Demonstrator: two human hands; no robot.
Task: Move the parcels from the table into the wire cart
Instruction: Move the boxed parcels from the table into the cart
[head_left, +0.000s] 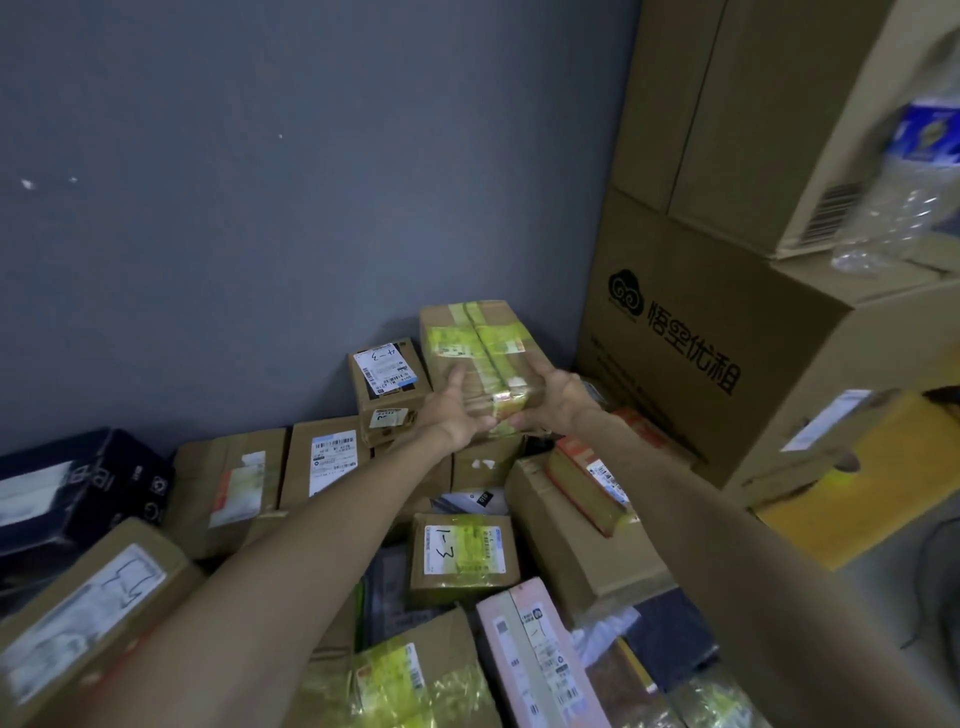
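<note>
Cardboard parcel, brown and strapped in glossy yellow-green tape (475, 353), is up at the back corner of the heap by the grey wall. Left hand (457, 415) and right hand (558, 397) clamp its near end, one each side. Long reach, slick tape: I reckon the far end could dip and slide out. The small brown box marked 4-3 (387, 384) just beside it might topple. A big printed carton (701, 338) crowds the right, and a taped box marked 1-3 (460, 551) lies under the way back. No wire cart in sight.
</note>
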